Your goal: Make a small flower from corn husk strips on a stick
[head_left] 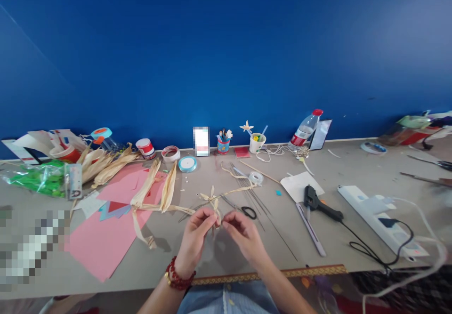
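My left hand (196, 236), with red beads at the wrist, pinches a small piece of pale dried corn husk (216, 205) between thumb and fingers. Just right of it, my right hand (243, 233) has thumb and forefinger closed together at the husk's edge; what is between those fingertips is too small to make out. Behind the hands lie scissors (249, 212) with black handles, partly hidden by husk strips. Long thin wires (271, 224) stretch out to the right. Larger corn husk strips (146, 187) lie to the left, partly over pink paper (102, 243).
At right lie a black glue gun (323, 205), a grey-purple stick (310, 229) and a white power strip (379, 220) with cables. Along the blue wall stand a pen cup (223, 145), a paper cup (257, 142) and a bottle (305, 130). A green bag (38, 180) is far left.
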`<act>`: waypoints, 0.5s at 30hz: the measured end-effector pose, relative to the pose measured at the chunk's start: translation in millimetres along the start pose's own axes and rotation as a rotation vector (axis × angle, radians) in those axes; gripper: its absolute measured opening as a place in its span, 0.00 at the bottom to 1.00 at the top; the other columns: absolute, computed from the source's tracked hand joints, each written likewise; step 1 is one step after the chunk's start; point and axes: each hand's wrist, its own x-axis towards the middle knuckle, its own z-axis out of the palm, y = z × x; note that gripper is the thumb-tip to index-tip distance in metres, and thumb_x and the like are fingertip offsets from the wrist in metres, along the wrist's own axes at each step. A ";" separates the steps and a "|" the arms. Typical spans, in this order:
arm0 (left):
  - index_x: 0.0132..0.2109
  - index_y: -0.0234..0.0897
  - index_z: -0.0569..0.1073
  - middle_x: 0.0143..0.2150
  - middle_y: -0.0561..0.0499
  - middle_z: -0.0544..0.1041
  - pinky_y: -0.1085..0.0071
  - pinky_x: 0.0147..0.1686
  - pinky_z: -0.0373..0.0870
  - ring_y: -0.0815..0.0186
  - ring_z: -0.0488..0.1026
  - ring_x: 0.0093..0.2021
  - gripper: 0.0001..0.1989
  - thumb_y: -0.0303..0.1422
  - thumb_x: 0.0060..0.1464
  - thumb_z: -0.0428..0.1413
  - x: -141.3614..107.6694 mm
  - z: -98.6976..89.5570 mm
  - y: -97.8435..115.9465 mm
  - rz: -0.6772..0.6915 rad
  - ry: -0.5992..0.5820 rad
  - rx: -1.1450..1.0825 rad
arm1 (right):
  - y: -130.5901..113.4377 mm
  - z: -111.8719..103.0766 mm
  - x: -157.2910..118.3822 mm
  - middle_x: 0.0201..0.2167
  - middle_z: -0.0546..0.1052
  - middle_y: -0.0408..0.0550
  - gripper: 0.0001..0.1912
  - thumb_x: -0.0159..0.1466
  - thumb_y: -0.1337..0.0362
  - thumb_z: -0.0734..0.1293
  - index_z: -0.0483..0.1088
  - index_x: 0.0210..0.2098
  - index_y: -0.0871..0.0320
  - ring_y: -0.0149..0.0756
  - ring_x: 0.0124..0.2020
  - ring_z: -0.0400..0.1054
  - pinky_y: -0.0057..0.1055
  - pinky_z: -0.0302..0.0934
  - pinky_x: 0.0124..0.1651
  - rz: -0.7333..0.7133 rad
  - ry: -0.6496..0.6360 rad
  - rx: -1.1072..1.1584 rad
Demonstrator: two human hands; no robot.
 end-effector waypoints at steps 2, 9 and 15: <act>0.31 0.35 0.74 0.27 0.53 0.73 0.73 0.35 0.65 0.69 0.68 0.30 0.10 0.36 0.53 0.63 -2.7 -7.9 -4.5 -0.029 0.013 -0.013 | 9.7 -5.6 -2.3 0.26 0.72 0.44 0.08 0.61 0.60 0.67 0.72 0.29 0.58 0.34 0.28 0.65 0.30 0.58 0.32 0.014 -0.038 -0.097; 0.32 0.36 0.74 0.27 0.54 0.73 0.75 0.31 0.64 0.71 0.67 0.28 0.11 0.38 0.50 0.66 -12.2 -51.9 -18.6 -0.050 0.214 -0.056 | 22.0 -40.0 13.4 0.28 0.76 0.44 0.05 0.62 0.62 0.66 0.75 0.34 0.55 0.37 0.30 0.70 0.30 0.61 0.33 -0.027 -0.088 -0.450; 0.31 0.35 0.75 0.27 0.53 0.73 0.75 0.31 0.65 0.70 0.68 0.28 0.13 0.39 0.47 0.67 -6.2 -52.9 -20.1 0.008 0.267 -0.050 | 14.2 -33.8 74.9 0.35 0.79 0.47 0.07 0.63 0.67 0.64 0.75 0.38 0.55 0.37 0.34 0.72 0.29 0.62 0.38 -0.161 -0.164 -0.773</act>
